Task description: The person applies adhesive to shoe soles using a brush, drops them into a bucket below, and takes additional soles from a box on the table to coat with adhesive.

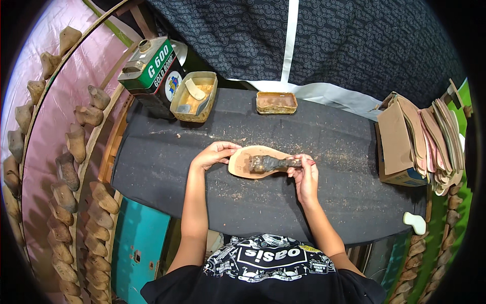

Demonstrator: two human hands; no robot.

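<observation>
Insole (pixel 239 168) lies between left hand (pixel 210 156) pinching its edge and right hand (pixel 306 180) gripping brush (pixel 273 163)

A crusted dark brush (pixel 267 163) overlaps a tan sole (pixel 241 163).

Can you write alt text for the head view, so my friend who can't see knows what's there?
A person holds a crusty brush in the right grip over a tan sole, with the left grip at its edge. A can stands at the dark table's back left, with more soles at the right.
</observation>
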